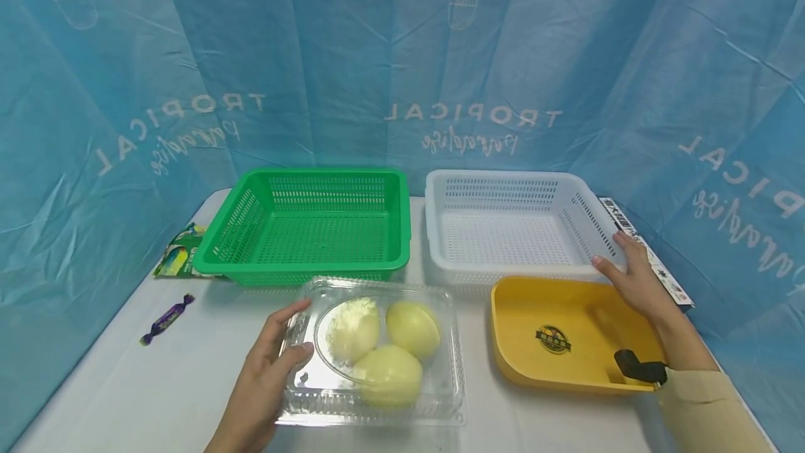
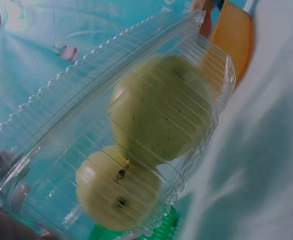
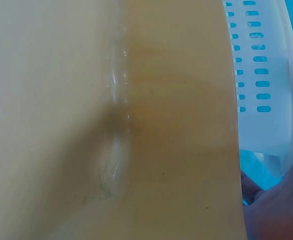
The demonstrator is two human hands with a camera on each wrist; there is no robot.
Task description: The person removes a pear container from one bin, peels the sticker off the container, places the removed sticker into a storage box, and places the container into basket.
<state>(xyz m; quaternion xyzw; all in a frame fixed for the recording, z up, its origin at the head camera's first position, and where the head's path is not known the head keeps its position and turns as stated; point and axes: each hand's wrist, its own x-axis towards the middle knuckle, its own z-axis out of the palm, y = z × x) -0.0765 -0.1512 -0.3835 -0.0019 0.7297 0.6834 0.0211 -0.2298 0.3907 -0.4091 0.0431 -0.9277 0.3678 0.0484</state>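
My left hand holds a clear plastic clamshell box by its left side, thumb over the lid edge. Three pale yellow-green fruits lie inside it. In the left wrist view the box is tilted, and two of the fruits show through its ribbed wall. My right hand is at the near right corner of the white basket, thumb and fingers spread along its rim. Beneath that forearm stands a yellow bin with a round label, its wall filling most of the right wrist view.
A green basket stands back left. Left of it lie a green packet and a purple-wrapped candy. A long flat printed box lies right of the white basket. A blue curtain hangs behind the table.
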